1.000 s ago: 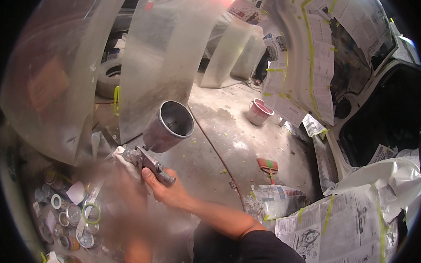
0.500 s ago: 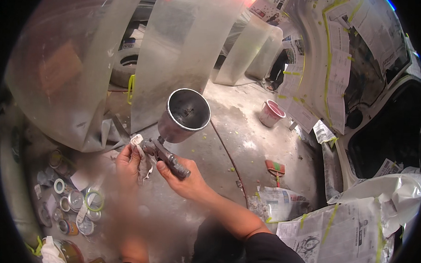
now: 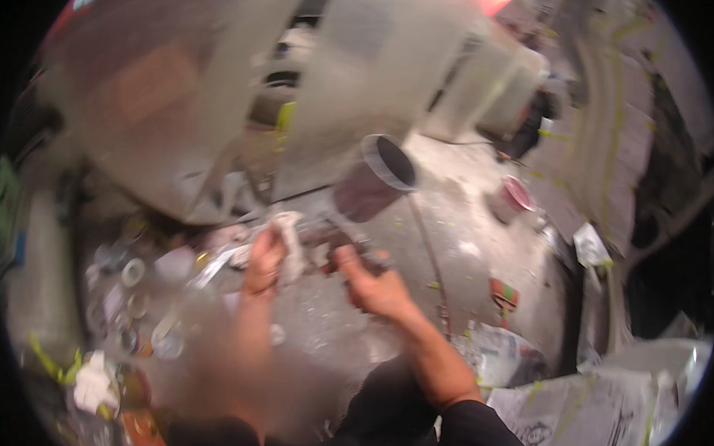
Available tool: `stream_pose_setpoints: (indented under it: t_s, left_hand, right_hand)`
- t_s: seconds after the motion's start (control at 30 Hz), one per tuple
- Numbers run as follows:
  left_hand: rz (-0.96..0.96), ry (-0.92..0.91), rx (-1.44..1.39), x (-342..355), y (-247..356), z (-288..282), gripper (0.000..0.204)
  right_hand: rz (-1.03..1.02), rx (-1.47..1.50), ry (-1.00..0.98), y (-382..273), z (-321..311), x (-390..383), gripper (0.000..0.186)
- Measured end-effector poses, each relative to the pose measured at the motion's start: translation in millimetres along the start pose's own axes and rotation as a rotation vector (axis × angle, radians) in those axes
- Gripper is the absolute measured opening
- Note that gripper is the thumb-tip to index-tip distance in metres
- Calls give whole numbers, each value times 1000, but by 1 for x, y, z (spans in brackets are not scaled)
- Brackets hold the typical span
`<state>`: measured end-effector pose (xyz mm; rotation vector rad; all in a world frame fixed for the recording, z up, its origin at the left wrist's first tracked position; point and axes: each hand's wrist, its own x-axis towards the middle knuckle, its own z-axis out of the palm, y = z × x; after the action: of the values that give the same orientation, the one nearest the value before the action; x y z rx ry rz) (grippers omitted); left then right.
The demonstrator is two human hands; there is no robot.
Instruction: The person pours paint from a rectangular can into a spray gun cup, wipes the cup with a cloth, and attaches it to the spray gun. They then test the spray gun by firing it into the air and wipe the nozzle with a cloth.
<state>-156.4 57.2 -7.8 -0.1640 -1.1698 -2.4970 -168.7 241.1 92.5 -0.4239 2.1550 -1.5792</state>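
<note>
while the left hand point(image 3: 266, 262) clutches a pale cloth point(image 3: 292, 252), the right hand point(image 3: 378, 290) grips a spray gun point(image 3: 363, 193).

I see, from afar, a crumpled white cloth point(image 3: 291, 250) in the left hand point(image 3: 264, 263), a dark cylindrical cup point(image 3: 363, 190) ahead of the right hand point(image 3: 377, 290), and a round pink bucket point(image 3: 512, 200) beyond, farther right.

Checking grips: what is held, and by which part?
Right hand: spray gun, by its handle end. Left hand: white cloth, gripped part too blurred to tell.

One spray gun point(image 3: 364, 193), one held cloth point(image 3: 292, 248), one bucket point(image 3: 510, 200).
</note>
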Motion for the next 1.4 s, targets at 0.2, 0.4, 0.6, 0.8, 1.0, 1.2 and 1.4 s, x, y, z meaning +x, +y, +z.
stream_pose_setpoints:
  t_s: [0.2,0.4,0.6,0.8,1.0,1.2,1.4]
  left_hand:
    - [-29,-155,-805,10,-1,2,35]
    - [46,-295,-329,-18,45,31,24]
    - [119,-58,271,-29,71,45,23]
    - [176,174,302,-24,58,51,23]
    - [-60,-78,-617,-31,55,65,28]
    - [48,-72,-383,-30,41,63,25]
    - [128,16,-248,-24,35,62,25]
  right_hand:
    - [-71,706,-317,27,-22,16,88]
    - [-114,836,-462,24,-18,12,92]
    - [-62,783,-565,31,-20,16,96]
    - [17,689,-450,24,-15,16,92]
    - [-56,854,-617,32,-22,19,96]
    - [-42,798,-541,30,-24,14,97]
    - [34,689,-353,15,-17,7,91]
